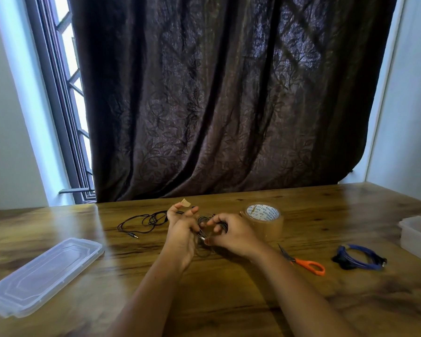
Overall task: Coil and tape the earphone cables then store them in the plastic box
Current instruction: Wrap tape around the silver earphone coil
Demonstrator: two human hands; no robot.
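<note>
Over the middle of the wooden table, both hands hold a coiled black earphone cable. My left hand grips the coil from the left, and a small piece of brown tape sticks to one raised fingertip. My right hand pinches the coil near its metal plug. A second black earphone cable lies loose on the table behind my left hand. A coiled blue cable lies at the right. The clear plastic box stands at the right edge.
A roll of brown packing tape stands just behind my right hand. Orange-handled scissors lie to the right of my right wrist. The clear box lid lies at the front left. A dark curtain hangs behind the table.
</note>
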